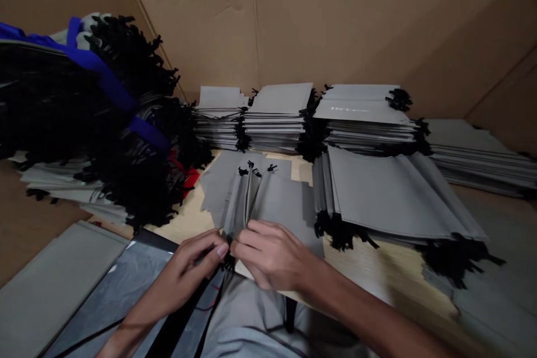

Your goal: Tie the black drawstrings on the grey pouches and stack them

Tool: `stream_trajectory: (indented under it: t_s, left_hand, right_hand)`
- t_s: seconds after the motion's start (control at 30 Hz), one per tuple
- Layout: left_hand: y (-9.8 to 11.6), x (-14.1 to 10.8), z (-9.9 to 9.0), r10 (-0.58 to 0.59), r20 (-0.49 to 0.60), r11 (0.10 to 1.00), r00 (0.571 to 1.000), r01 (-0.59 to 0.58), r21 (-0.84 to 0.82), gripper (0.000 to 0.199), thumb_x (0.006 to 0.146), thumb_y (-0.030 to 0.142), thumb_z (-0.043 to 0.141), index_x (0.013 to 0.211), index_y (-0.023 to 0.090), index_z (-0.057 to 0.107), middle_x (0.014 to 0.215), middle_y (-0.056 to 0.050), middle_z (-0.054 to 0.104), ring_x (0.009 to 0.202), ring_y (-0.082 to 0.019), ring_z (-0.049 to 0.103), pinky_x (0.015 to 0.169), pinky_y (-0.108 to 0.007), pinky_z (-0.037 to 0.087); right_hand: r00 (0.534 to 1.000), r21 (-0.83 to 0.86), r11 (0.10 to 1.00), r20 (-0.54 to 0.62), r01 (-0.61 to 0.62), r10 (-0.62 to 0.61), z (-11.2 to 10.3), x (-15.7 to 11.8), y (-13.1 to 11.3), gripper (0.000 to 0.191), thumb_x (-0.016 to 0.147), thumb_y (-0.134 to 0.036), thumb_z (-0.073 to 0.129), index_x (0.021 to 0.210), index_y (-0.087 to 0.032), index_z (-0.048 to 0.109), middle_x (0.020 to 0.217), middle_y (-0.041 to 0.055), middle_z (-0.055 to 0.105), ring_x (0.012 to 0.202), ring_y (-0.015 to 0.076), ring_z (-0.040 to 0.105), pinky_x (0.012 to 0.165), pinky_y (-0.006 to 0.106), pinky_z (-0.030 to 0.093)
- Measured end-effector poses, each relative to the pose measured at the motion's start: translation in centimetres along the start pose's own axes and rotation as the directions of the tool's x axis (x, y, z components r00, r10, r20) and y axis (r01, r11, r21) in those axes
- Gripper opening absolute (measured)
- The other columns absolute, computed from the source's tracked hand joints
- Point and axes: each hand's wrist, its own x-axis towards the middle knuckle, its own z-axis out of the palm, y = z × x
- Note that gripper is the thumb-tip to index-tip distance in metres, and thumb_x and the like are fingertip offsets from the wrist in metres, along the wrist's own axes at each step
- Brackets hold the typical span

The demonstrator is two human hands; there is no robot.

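The left hand (pixel 188 275) and the right hand (pixel 271 254) work close together at the near edge of a grey drawstring bag (pixel 272 204), which lies on a pale wooden board (pixel 188 224) in front of the person. Both hands are closed: the left fingers seem to pinch the black cords (pixel 229 262), and the right fingers curl over the bag edge just beside them. For such small work, a short pinch close to the bag edge is good, because the cords cannot slide so easily, and the bag should stay flat on the board. The fingers cover the cords, so I cannot tell how they run or if they have a knot. Far from the hands stand stacks of grey bags (pixel 277 117), and on the left lies a large heap of bags (pixel 54 100) with a blue strap (pixel 100 72). Some of the near area is dark and cut off by the frame.
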Motion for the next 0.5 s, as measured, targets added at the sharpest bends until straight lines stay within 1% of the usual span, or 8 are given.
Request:
stream_trajectory:
  t_s: [0.13, 0.2, 0.27, 0.37, 0.43, 0.5]
  left_hand:
    - [0.1, -0.4, 0.4, 0.047, -0.015, 0.996, 0.999, -0.046, 0.070, 0.017, 0.110, 0.029, 0.055, 0.100, 0.028, 0.068, 0.091, 0.001, 0.072, 0.084, -0.018, 0.069, 0.080, -0.024, 0.052]
    - [0.5, -0.6, 0.3, 0.047, 0.002, 0.994, 0.999, -0.047, 0.104, 0.015, 0.111, 0.028, 0.054, 0.106, 0.028, 0.067, 0.096, 0.001, 0.073, 0.088, -0.018, 0.070, 0.082, -0.024, 0.053]
    - [1.1, -0.7, 0.1, 0.016, 0.019, 0.992, 1.000, -0.018, 0.121, 0.018, 0.112, 0.028, 0.051, 0.102, 0.028, 0.066, 0.092, 0.002, 0.070, 0.085, -0.018, 0.069, 0.081, -0.024, 0.052]
    - [1.5, -0.7, -0.2, -0.023, 0.018, 0.994, 1.000, 0.021, 0.104, 0.031, 0.112, 0.030, 0.047, 0.084, 0.025, 0.058, 0.078, 0.004, 0.061, 0.071, -0.015, 0.061, 0.072, -0.023, 0.048]
    - [1.2, -0.7, -0.3, -0.058, 0.021, 0.997, 0.998, 0.056, 0.057, 0.038, 0.112, 0.034, 0.046, 0.076, 0.024, 0.053, 0.072, 0.004, 0.055, 0.066, -0.015, 0.054, 0.066, -0.023, 0.044]
    - [0.6, -0.8, -0.1, -0.136, 0.024, 0.990, 0.990, 0.137, -0.035, 0.045, 0.110, 0.043, 0.048, 0.070, 0.023, 0.048, 0.068, 0.004, 0.048, 0.063, -0.014, 0.047, 0.060, -0.024, 0.039]
  right_hand:
    - [0.999, 0.006, 0.999, 0.002, -0.046, 0.046, -0.7, -0.1, 0.0, 0.025, 0.109, -0.016, 0.045, 0.094, -0.020, 0.064, 0.081, 0.0021, 0.060, 0.074, 0.0197, 0.047, 0.064, 0.033, 0.040]
    - [0.998, 0.018, 0.998, 0.011, -0.066, 0.066, -0.9, -0.2, 0.0, 0.027, 0.112, -0.018, 0.043, 0.096, -0.020, 0.065, 0.085, 0.0034, 0.063, 0.077, 0.0201, 0.050, 0.065, 0.033, 0.042]
    - [0.997, 0.034, 0.996, 0.012, -0.080, 0.079, -1.0, -0.2, 0.0, 0.028, 0.114, -0.021, 0.042, 0.098, -0.019, 0.065, 0.088, 0.0043, 0.065, 0.079, 0.0203, 0.051, 0.068, 0.033, 0.043]
    - [0.996, 0.045, 0.995, -0.001, -0.086, 0.086, -1.0, -0.2, 0.0, 0.027, 0.115, -0.025, 0.046, 0.097, -0.019, 0.065, 0.088, 0.0036, 0.066, 0.080, 0.0195, 0.052, 0.071, 0.033, 0.045]
    - [0.997, 0.049, 0.996, -0.006, -0.076, 0.077, -0.9, -0.2, 0.0, 0.026, 0.115, -0.026, 0.048, 0.094, -0.019, 0.064, 0.086, 0.0021, 0.064, 0.078, 0.0190, 0.051, 0.071, 0.032, 0.044]
    - [0.998, 0.060, 0.997, 0.013, -0.058, 0.057, -1.0, 0.0, 0.0, 0.025, 0.112, -0.022, 0.049, 0.090, -0.020, 0.062, 0.083, 0.0009, 0.061, 0.076, 0.0188, 0.048, 0.067, 0.033, 0.041]
